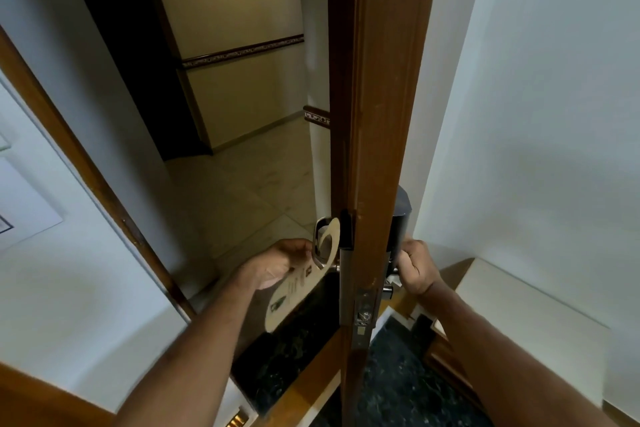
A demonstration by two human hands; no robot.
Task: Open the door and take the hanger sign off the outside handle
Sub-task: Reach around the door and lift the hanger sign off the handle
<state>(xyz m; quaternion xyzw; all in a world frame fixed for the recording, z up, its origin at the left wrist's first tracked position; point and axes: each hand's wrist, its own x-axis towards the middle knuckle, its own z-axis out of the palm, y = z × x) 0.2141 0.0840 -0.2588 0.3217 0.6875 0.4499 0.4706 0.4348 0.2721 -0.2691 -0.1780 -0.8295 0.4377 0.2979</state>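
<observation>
Your forearms fill the bottom of the view, one on each side of the door's edge, so start from how they are placed. Between them the wooden door (pixel 381 114) stands well ajar, edge-on to you, with the corridor floor (pixel 242 191) showing through the gap. That part of the task looks done; what remains is freeing the sign.

Your right hand (pixel 414 267) is closed around the inside handle, which is mostly hidden under it, below the dark lock housing (pixel 401 222). Keep that grip firm and the door steady, because a swinging door would drag the handle through the sign's hole while you work.

Past the edge, the hanger sign (pixel 294 291) hangs tilted, its lower end swung toward you and its looped top around the outside handle (pixel 320 236). Your left hand (pixel 273 267) has closed on the sign's upper body just below the loop; the fingertips are behind the card, so I cannot tell how tightly they pinch.

My advice is to guide the card rather than tug it. I would judge that the loop comes off cleanly only along the handle's length, toward its free end, which looks to be on your left. Keep the card flat and in line with the handle, or the thin neck beside the cutout may bend or tear.
</observation>
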